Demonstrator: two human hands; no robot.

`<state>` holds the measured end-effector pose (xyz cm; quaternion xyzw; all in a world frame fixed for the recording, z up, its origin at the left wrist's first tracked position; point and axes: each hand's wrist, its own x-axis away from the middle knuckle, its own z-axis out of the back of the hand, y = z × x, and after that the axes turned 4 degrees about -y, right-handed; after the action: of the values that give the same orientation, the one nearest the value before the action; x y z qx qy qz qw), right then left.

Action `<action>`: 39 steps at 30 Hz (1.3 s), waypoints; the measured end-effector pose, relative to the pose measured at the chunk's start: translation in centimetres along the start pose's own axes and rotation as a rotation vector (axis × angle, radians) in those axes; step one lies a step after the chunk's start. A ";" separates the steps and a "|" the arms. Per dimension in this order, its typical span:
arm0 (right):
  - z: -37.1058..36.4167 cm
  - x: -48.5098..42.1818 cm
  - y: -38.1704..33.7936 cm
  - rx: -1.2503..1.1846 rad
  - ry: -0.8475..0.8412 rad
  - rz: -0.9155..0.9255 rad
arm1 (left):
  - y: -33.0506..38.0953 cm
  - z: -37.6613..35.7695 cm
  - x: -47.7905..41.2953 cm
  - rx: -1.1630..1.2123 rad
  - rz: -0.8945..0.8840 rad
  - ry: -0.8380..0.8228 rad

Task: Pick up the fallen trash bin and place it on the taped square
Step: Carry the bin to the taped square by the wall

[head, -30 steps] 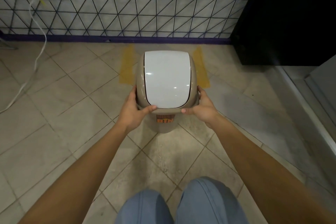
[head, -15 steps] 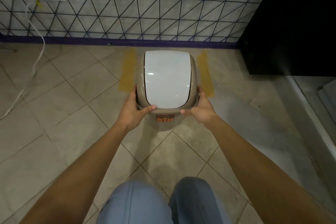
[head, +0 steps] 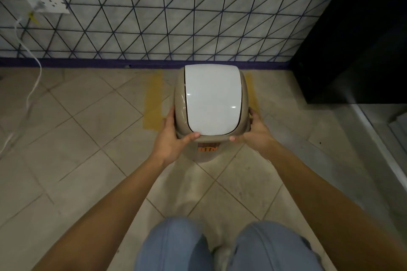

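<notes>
The beige trash bin (head: 206, 154) with a white swing lid (head: 212, 100) is upright, seen from above, with an orange label on its front. My left hand (head: 170, 138) grips its left rim and my right hand (head: 255, 132) grips its right rim. Yellow tape strips of the taped square (head: 154, 101) show on the floor to the bin's left and, partly hidden, to its right. The bin sits between the two strips; whether it touches the floor I cannot tell.
A tiled wall with a purple baseboard (head: 88, 64) lies just behind the bin. A black cabinet (head: 356, 46) stands at the right. A wall socket (head: 46, 3) with a white cable (head: 33, 86) is at the left. My knees (head: 220, 246) are at the bottom.
The bin has moved forward toward the wall, further in between the tape strips, with both hands still holding it. The view has stepped closer to the wall.
</notes>
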<state>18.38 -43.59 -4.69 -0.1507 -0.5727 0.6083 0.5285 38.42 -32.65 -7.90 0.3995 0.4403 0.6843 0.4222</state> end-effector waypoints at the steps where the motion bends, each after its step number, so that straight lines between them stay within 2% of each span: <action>1: 0.1 -0.3 0.0 -0.003 -0.002 0.007 | 0.0 0.0 -0.4 0.003 -0.005 0.001; 11: 0.9 -3.2 -0.4 0.038 0.022 0.049 | 0.2 0.1 -2.7 0.032 -0.044 0.067; 16: 0.8 -3.3 0.1 0.118 0.017 0.151 | -0.3 0.6 -2.8 0.057 -0.080 0.004; 23: 0.7 -4.3 -0.5 0.022 -0.022 0.196 | -0.7 0.9 -3.9 0.124 -0.009 -0.022; 30: 1.0 -6.3 -1.5 -0.037 -0.033 0.142 | -0.7 1.0 -6.2 0.202 0.021 0.007; 39: 1.0 -9.7 -2.1 -0.043 0.025 0.163 | -0.4 1.3 -9.2 0.265 0.034 0.048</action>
<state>22.41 -52.44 -6.73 -0.2154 -0.5648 0.6350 0.4809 42.69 -40.81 -9.51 0.4424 0.5302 0.6365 0.3435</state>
